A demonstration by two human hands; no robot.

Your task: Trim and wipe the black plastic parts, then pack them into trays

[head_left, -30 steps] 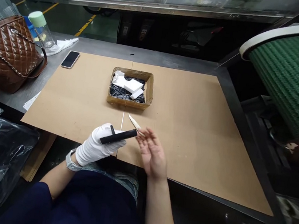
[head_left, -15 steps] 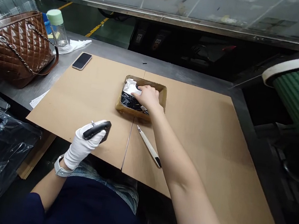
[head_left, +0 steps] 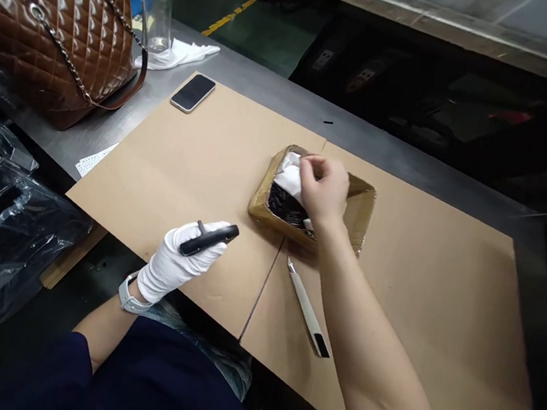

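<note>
My left hand [head_left: 183, 260], in a white glove, is closed around a black plastic part [head_left: 208, 239] with a short peg sticking up from it. It is held above the front of the cardboard, left of a small box [head_left: 274, 221] covered in brown tape. My bare right hand [head_left: 325, 188] is over that box, thumb and fingers pinched at a crumpled white cloth [head_left: 289, 175]. Small black pieces [head_left: 286, 208] fill the box's left side beneath the cloth. A white-handled craft knife [head_left: 307, 309] lies in front of the box, by my right forearm.
Cardboard sheets [head_left: 422, 298] cover the metal table. A phone [head_left: 193, 93] lies at their back left corner. Beyond it are a quilted brown handbag [head_left: 68, 37], a bottle with a green cap [head_left: 156, 4] and a white cloth. One black piece [head_left: 328, 123] lies behind the box.
My right fingers have drawn together into a pinch at the white cloth. The black part in my left hand has tilted flatter. The view has swung, shifting the table's things rightward.
</note>
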